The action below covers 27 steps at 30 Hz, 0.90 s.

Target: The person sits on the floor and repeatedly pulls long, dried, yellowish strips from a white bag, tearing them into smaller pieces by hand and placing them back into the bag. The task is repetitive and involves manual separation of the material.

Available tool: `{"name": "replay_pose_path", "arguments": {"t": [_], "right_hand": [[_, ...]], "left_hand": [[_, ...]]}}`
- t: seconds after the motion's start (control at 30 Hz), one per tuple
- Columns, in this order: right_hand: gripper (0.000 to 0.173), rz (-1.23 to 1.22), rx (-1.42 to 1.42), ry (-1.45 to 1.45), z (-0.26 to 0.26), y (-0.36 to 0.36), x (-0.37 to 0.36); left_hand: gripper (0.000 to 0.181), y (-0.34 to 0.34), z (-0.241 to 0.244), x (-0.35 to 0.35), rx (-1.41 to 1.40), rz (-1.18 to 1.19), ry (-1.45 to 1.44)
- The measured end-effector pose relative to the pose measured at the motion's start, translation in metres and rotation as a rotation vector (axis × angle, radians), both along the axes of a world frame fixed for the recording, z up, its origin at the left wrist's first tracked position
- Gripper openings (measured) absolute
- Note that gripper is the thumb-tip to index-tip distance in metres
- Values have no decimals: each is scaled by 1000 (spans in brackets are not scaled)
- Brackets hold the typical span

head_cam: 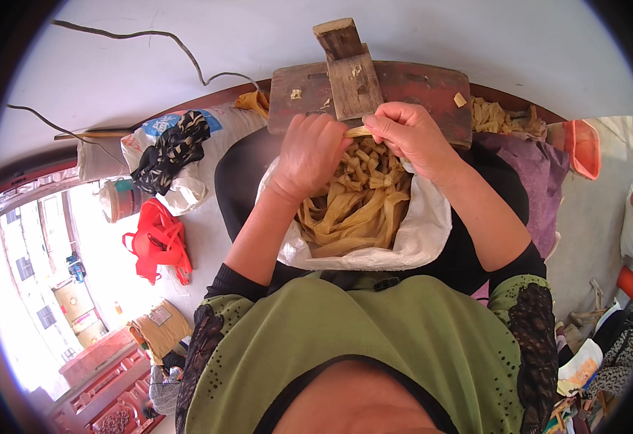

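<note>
Between my two hands runs a short length of yellowish, fibrous strip (357,132). My left hand (316,154) has its fingers curled over one end, back of the hand up. My right hand (411,135) pinches the other end between thumb and fingers. Just below them, a white woven sack (430,233) lies with its mouth wide open on my lap. Many similar strips (370,209) fill it, some of them knotted or folded. Directly beyond my hands, an L-shaped wooden block (355,81) rests on a worn reddish wooden board (414,89), with small scraps around it.
At the left are a black patterned cloth (172,152) on sacks, a bucket (117,200) and a red bag (159,238). Purple cloth (533,184) and an orange-red basket (582,149) lie right. A wall rises beyond the board. Other people are partly visible at both lower sides.
</note>
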State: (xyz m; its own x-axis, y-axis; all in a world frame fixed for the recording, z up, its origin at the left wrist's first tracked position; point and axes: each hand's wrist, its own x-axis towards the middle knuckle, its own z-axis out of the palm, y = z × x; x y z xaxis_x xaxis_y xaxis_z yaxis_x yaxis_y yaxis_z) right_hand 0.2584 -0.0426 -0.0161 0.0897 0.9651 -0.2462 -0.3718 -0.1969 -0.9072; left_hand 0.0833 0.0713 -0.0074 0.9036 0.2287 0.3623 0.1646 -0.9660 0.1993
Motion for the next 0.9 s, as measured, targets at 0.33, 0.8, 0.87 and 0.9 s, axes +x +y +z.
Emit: {"name": "replay_pose_path", "arguments": {"t": [0.33, 0.8, 0.87, 0.9], "right_hand": [[15, -330, 152, -634, -43, 63, 24], [23, 131, 230, -173, -2, 31, 15], [28, 181, 167, -166, 1, 25, 22], [31, 207, 133, -214, 3, 21, 19]], "left_hand": [[10, 36, -11, 38, 98, 263, 189], [28, 12, 24, 10, -1755, 76, -95], [24, 1, 49, 11, -1961, -35, -268], [23, -2, 55, 11, -1890, -58, -360]]}}
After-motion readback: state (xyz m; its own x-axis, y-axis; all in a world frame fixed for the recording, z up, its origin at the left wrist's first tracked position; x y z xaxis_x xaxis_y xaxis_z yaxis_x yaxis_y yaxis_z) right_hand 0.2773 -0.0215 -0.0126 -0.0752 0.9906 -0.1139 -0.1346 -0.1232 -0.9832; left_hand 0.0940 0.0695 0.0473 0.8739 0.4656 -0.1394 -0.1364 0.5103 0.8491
